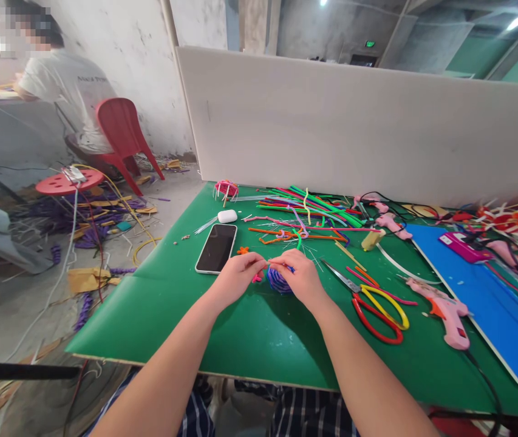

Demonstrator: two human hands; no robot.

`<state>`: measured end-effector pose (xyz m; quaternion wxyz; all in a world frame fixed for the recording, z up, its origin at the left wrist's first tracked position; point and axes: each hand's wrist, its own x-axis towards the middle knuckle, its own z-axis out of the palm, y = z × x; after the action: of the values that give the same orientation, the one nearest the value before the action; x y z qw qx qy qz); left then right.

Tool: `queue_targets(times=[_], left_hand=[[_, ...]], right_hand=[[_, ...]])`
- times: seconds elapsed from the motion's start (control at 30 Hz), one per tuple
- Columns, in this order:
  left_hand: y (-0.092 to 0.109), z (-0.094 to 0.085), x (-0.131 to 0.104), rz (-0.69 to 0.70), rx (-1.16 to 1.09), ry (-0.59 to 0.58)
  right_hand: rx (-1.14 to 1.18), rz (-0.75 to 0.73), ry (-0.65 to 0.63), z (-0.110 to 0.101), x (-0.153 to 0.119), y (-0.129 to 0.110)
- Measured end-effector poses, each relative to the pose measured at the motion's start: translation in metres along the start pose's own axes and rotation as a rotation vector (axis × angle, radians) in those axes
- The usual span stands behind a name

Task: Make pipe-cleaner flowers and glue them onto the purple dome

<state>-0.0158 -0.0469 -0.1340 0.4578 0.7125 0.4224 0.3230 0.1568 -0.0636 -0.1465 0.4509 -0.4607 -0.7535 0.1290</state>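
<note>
My left hand (241,270) and my right hand (299,274) meet fingertip to fingertip over the green table, both closed in a pinch. What lies between the fingers is too small to make out. Under my right hand is a blue and purple coil of fuzzy stems (278,281), partly covered by the fingers. A bright green stem (299,239) sticks up just behind that hand. Something small and pink (257,278) shows below the left fingertips. A small orange fuzzy shape (243,250) lies just beyond my left hand.
Left of my hands lie a phone (216,248) and white case (227,216). Scissors (368,303), a pink glue gun (445,309) and a blue board (481,303) are right. Colored stems (313,206) heap behind. A person (70,85) sits far left on a red chair (122,130).
</note>
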Motion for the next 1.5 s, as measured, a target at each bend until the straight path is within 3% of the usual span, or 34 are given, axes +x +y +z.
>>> queue_targets(times=[0.23, 0.47, 0.67, 1.5], left_hand=[[0.0, 0.001, 0.0, 0.004, -0.025, -0.003], [0.004, -0.013, -0.003, 0.026, -0.037, -0.124], [0.007, -0.013, -0.004, 0.024, -0.013, -0.125], [0.002, 0.006, -0.001, 0.015, 0.076, -0.031]], right_hand=[[0.062, 0.043, 0.002, -0.002, -0.001, -0.005], [0.374, 0.295, -0.186, -0.011, 0.001, -0.013], [0.41, 0.407, -0.17, -0.011, 0.002, -0.018], [0.156, 0.222, 0.0, 0.001, -0.002, -0.003]])
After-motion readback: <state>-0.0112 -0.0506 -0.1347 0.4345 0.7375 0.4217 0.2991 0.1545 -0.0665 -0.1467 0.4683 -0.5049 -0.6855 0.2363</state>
